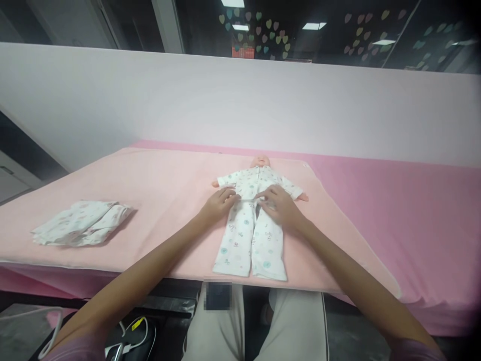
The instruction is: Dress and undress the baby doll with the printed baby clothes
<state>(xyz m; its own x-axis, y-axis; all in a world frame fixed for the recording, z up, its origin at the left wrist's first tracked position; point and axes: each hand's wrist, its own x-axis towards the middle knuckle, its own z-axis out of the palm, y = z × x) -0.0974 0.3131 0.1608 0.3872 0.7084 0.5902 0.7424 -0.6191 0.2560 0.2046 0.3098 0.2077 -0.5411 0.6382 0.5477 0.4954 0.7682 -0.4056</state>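
Observation:
A baby doll (262, 161) lies on its back, dressed in a white long-sleeved top (250, 183) with small coloured prints. Matching baby pants (235, 240) are spread flat below the top, their legs pointing towards me. My left hand (218, 204) is closed with its fingertips at the left end of the waistband. On the other side, my right hand (280, 204) pinches the waistband's right end, fingers bent. The band runs straight between both hands, at the top's hem. The doll's legs are hidden, and whether they are inside the pants I cannot tell.
A folded white printed garment (80, 223) lies to the left on the peach sheet (165, 175). Pink cloth (379, 215) covers the surface to the right. A white wall (240, 105) stands behind. White cables (141, 333) are below the front edge at left.

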